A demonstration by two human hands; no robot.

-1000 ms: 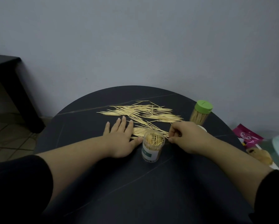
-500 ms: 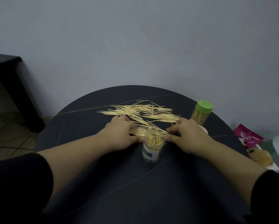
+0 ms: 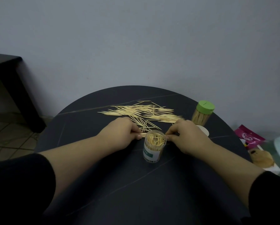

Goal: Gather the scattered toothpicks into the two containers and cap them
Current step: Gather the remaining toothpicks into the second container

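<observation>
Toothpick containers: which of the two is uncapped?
The near container with the green-and-white label: its top is open, toothpicks showing. The far right container wears a green cap.

you won't find any legible text here: the white and green label (image 3: 148, 153) on your open toothpick container (image 3: 155, 144) is too small to read, and the white print on the pink packet (image 3: 248, 138) is blurred

table (image 3: 119, 184) black, pale veins | toothpicks (image 3: 141, 111) pale yellow | cap (image 3: 206, 107) green | jar label (image 3: 149, 153) white/green, prob. | packet (image 3: 249, 137) magenta
</observation>
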